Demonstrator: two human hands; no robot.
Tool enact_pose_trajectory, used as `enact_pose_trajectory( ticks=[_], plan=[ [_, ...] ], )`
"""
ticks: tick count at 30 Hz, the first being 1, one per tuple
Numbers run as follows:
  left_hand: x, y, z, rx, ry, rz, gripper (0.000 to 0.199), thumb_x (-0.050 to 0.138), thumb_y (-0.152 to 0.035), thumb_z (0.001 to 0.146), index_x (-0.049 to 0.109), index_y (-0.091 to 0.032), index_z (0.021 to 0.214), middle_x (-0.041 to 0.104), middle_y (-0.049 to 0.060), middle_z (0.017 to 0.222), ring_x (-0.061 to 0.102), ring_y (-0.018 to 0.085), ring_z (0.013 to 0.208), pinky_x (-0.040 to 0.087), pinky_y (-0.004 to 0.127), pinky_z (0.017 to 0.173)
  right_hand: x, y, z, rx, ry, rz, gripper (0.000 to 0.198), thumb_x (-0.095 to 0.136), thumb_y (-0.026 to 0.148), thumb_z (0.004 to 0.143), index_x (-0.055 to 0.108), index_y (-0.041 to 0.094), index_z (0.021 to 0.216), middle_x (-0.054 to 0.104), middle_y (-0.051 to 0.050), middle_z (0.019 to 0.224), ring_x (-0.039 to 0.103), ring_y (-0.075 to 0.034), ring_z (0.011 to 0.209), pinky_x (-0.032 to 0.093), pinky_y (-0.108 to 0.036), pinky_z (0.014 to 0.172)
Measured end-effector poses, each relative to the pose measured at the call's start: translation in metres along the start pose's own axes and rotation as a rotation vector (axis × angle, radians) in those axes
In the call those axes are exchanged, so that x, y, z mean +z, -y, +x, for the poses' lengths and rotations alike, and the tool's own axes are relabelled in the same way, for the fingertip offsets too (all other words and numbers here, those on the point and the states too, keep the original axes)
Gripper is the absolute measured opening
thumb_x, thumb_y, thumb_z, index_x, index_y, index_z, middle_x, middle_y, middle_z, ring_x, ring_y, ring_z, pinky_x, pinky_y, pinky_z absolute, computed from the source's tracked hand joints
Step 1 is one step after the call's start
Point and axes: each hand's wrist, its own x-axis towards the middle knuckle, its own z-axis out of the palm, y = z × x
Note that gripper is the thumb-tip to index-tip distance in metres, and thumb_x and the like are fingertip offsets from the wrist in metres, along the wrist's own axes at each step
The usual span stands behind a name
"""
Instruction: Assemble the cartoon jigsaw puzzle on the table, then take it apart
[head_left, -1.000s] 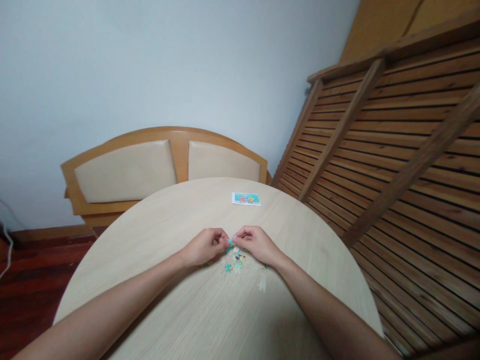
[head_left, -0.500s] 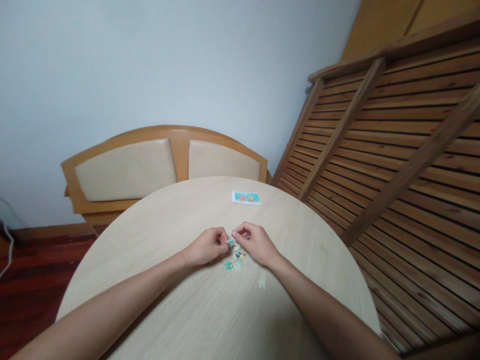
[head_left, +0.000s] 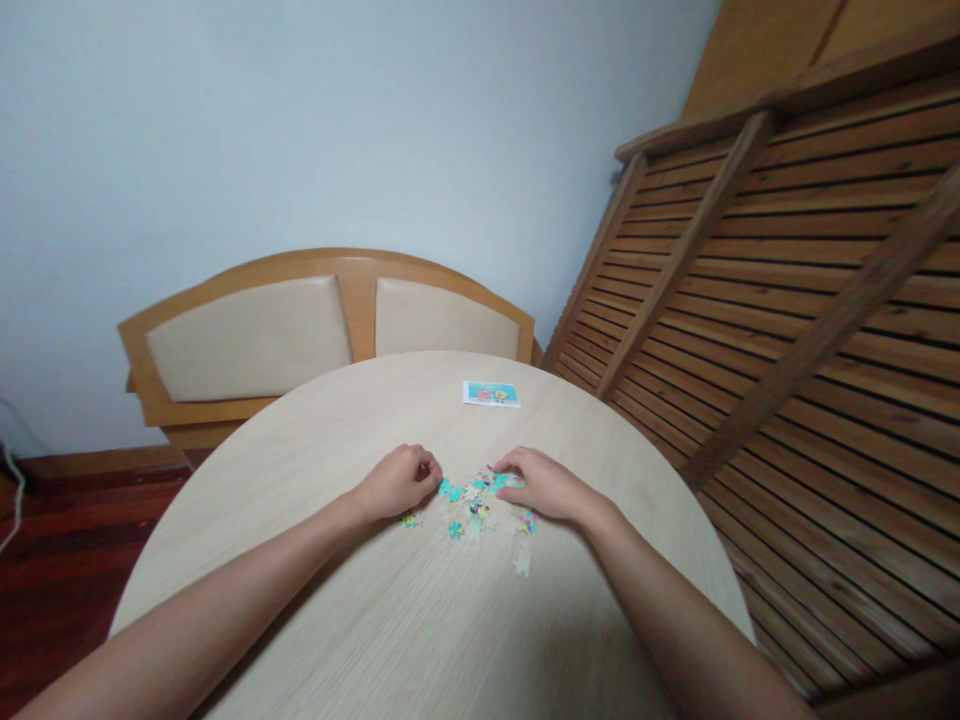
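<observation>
A small pile of jigsaw puzzle pieces (head_left: 478, 510), some turquoise and some pale side up, lies on the table between my hands. My left hand (head_left: 397, 482) is at the pile's left, its fingers curled and pinched together; whatever they may hold is hidden. Just beside its fingertips are turquoise puzzle pieces (head_left: 450, 490). At the pile's right edge, my right hand (head_left: 546, 484) has thumb and forefinger spread around several pieces. Single pieces lie apart: a yellow-green piece (head_left: 409, 519) below my left hand and a pale piece (head_left: 522, 560) nearer to me.
The round wooden table (head_left: 360, 610) bears a picture card (head_left: 491, 394) with cartoon figures beyond the pile. Behind it stands a padded headboard (head_left: 255, 340) against the wall. A slatted wooden panel (head_left: 750, 300) leans at the right.
My hands have moved apart, the left one leftward and the right one rightward. More of the pile now shows between them, and the right thumb and forefinger have spread.
</observation>
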Motion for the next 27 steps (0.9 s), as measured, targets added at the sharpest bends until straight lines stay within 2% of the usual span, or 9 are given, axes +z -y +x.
enact_pose_trajectory(
  ticks=[5, 8, 12, 15, 18, 22, 25, 27],
  plan=[
    [0.003, -0.003, -0.001, 0.061, -0.076, 0.103, 0.022, 0.061, -0.028, 0.085, 0.070, -0.016, 0.100, 0.070, 0.011, 0.100, 0.062, 0.025, 0.095, 0.045, 0.036, 0.090, 0.002, 0.008, 0.003, 0.018, -0.030, -0.167, 0.021, 0.066, 0.024, 0.084, 0.077, 0.019, 0.102, 0.076, -0.010, 0.097, 0.069, -0.024, 0.091, 0.046, -0.029, 0.080],
    [0.008, -0.010, -0.004, 0.130, -0.059, 0.128, 0.023, 0.061, -0.027, 0.087, 0.069, -0.017, 0.105, 0.069, 0.010, 0.105, 0.061, 0.025, 0.098, 0.046, 0.037, 0.092, 0.002, 0.011, 0.003, 0.007, -0.047, -0.152, 0.026, 0.062, 0.022, 0.086, 0.076, 0.020, 0.107, 0.077, -0.008, 0.096, 0.069, -0.021, 0.087, 0.045, -0.027, 0.077],
    [0.014, -0.018, -0.009, 0.290, -0.024, 0.121, 0.030, 0.062, -0.031, 0.090, 0.066, -0.018, 0.117, 0.067, 0.011, 0.117, 0.060, 0.026, 0.108, 0.045, 0.039, 0.098, -0.001, 0.008, 0.003, 0.040, -0.066, -0.109, 0.029, 0.057, 0.021, 0.089, 0.074, 0.020, 0.112, 0.077, -0.008, 0.097, 0.070, -0.020, 0.083, 0.045, -0.025, 0.073],
    [0.018, -0.019, -0.010, 0.373, 0.001, 0.127, 0.036, 0.062, -0.034, 0.092, 0.064, -0.021, 0.125, 0.064, 0.011, 0.127, 0.057, 0.026, 0.117, 0.043, 0.040, 0.104, -0.002, 0.003, 0.003, 0.055, -0.076, -0.122, 0.030, 0.053, 0.016, 0.089, 0.073, 0.020, 0.112, 0.077, -0.007, 0.100, 0.070, -0.020, 0.088, 0.045, -0.026, 0.076],
    [0.021, -0.018, -0.010, 0.366, 0.002, 0.167, 0.030, 0.061, -0.032, 0.093, 0.068, -0.022, 0.120, 0.065, 0.011, 0.124, 0.058, 0.026, 0.115, 0.044, 0.039, 0.103, -0.001, -0.002, 0.002, 0.054, -0.095, -0.129, 0.030, 0.052, 0.016, 0.090, 0.072, 0.020, 0.112, 0.075, -0.008, 0.106, 0.068, -0.020, 0.097, 0.046, -0.027, 0.084],
    [0.022, -0.015, -0.005, 0.283, -0.029, 0.218, 0.019, 0.058, -0.027, 0.093, 0.072, -0.021, 0.105, 0.069, 0.009, 0.113, 0.062, 0.025, 0.106, 0.047, 0.037, 0.096, 0.003, -0.005, 0.001, -0.042, -0.118, -0.126, 0.027, 0.064, 0.033, 0.090, 0.072, 0.021, 0.113, 0.070, -0.009, 0.113, 0.062, -0.022, 0.107, 0.044, -0.030, 0.095],
    [0.021, -0.014, -0.003, 0.239, -0.036, 0.227, 0.017, 0.056, -0.024, 0.094, 0.072, -0.020, 0.101, 0.071, 0.008, 0.108, 0.063, 0.024, 0.102, 0.047, 0.036, 0.093, 0.005, -0.002, 0.001, -0.090, -0.088, -0.158, 0.029, 0.071, 0.040, 0.086, 0.074, 0.021, 0.107, 0.070, -0.009, 0.110, 0.061, -0.023, 0.106, 0.045, -0.032, 0.094],
    [0.022, -0.014, -0.003, 0.236, -0.044, 0.214, 0.017, 0.056, -0.024, 0.095, 0.071, -0.020, 0.101, 0.071, 0.008, 0.106, 0.063, 0.024, 0.101, 0.047, 0.035, 0.092, 0.005, 0.002, 0.002, -0.090, -0.071, -0.206, 0.024, 0.068, 0.037, 0.088, 0.075, 0.020, 0.103, 0.071, -0.009, 0.105, 0.063, -0.023, 0.102, 0.045, -0.031, 0.091]
  ],
)
